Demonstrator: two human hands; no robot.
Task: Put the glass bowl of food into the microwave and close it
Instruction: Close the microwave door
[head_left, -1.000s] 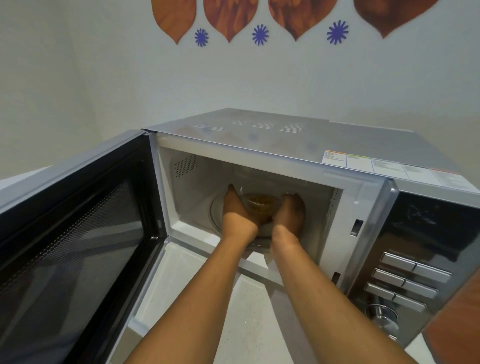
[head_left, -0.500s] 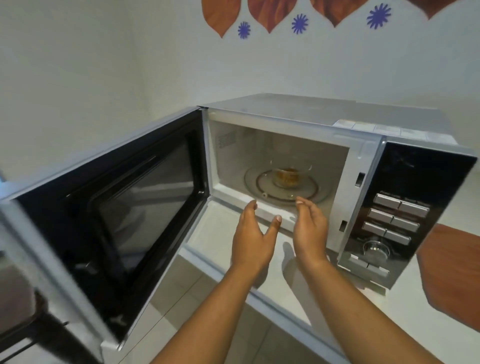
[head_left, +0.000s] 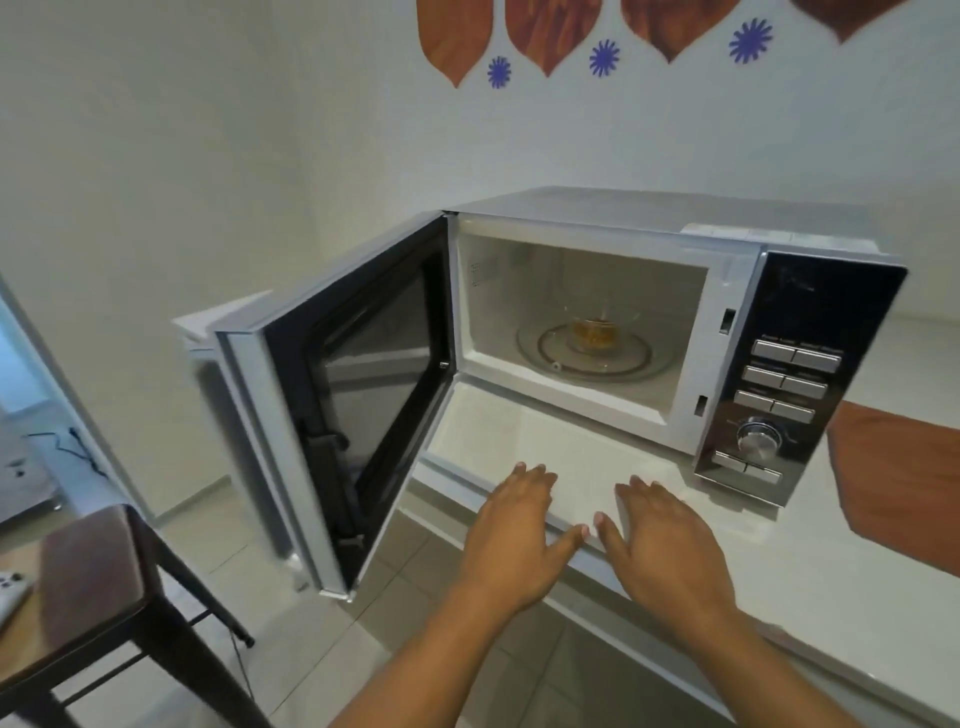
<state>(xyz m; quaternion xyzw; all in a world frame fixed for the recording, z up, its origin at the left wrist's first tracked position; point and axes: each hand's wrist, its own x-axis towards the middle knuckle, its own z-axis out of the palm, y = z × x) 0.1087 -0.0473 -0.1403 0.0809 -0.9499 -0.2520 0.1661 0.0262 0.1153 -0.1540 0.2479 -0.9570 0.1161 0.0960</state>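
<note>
The glass bowl (head_left: 597, 325) with amber food in it rests on the round turntable inside the silver microwave (head_left: 737, 291). The microwave door (head_left: 343, 395) is swung wide to the left, its dark window facing the cavity. My left hand (head_left: 514, 535) and my right hand (head_left: 665, 545) hover palms down over the front edge of the white counter (head_left: 810, 582), well short of the cavity. Both hands hold nothing, with their fingers spread apart.
The control panel (head_left: 789, 384) with buttons and a dial fills the microwave's right side. An orange-brown mat (head_left: 904, 483) lies on the counter at the right. A dark wooden stool (head_left: 88, 577) stands on the tiled floor at lower left.
My hands let go of the bowl on the turntable and drew back out of the cavity to the counter's edge. The view pulled away from the microwave.
</note>
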